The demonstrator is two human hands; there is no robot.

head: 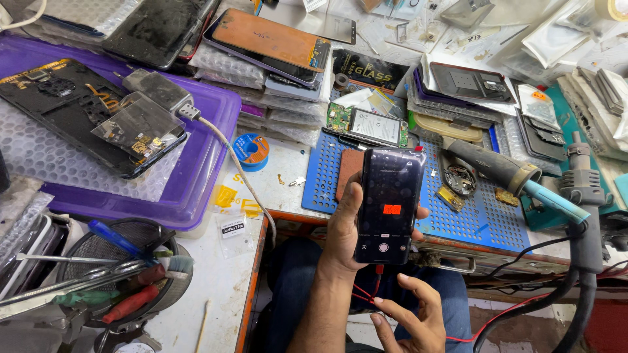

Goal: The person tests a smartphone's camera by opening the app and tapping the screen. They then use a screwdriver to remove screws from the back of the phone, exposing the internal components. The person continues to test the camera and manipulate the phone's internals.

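Phone [390,202]: sitting upright in the left hand [343,229], hanging over the workbench's [216,287] front edge.
Right hand [412,314]: hovering below the phone, off the bench, touching the wires [366,294] under it.
Perforated mat [484,216]: lying behind the phone, running rightward.
Tray [209,163]: occupying the bench's left side.
Solder spool [251,149]: resting between tray and mat.
Tool cup [124,274]: standing at the front-left corner.

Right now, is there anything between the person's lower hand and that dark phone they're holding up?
Nothing solid blocks it. The left hand grips the dark phone upright, and the right hand sits just below its bottom edge. Only thin red wires running down from the phone's base cross the gap, by the right hand's fingers.
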